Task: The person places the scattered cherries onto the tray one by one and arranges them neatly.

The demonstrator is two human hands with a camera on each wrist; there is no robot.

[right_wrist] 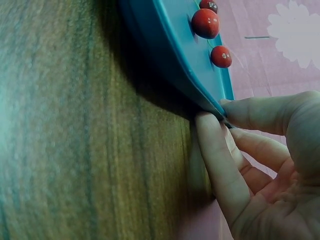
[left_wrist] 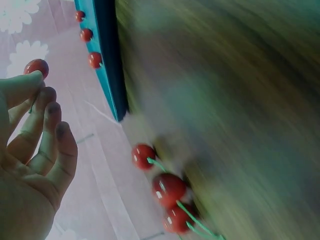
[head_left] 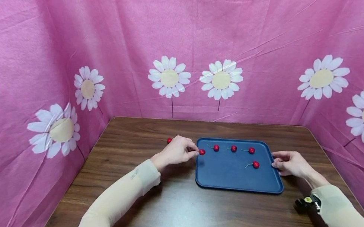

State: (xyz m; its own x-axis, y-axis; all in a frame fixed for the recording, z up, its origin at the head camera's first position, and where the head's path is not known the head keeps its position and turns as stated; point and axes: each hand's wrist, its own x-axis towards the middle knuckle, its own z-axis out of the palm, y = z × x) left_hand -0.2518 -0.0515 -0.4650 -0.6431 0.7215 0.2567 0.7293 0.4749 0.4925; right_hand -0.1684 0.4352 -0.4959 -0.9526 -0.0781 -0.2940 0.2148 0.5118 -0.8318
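My left hand pinches a red cherry near its green stem, just over the left edge of a blue tray. In the left wrist view this cherry stands out beyond the thumb and fingertips. On the tray lie several more cherries: most in a row along the far side, one cherry nearer the right edge. My right hand grips the tray's right rim, thumb on top and fingers below, as the right wrist view shows.
Three cherries with green stems lie on the wooden table left of the tray. In the head view, one cherry shows there, the others hidden by the left hand. A pink curtain with white flowers surrounds the table.
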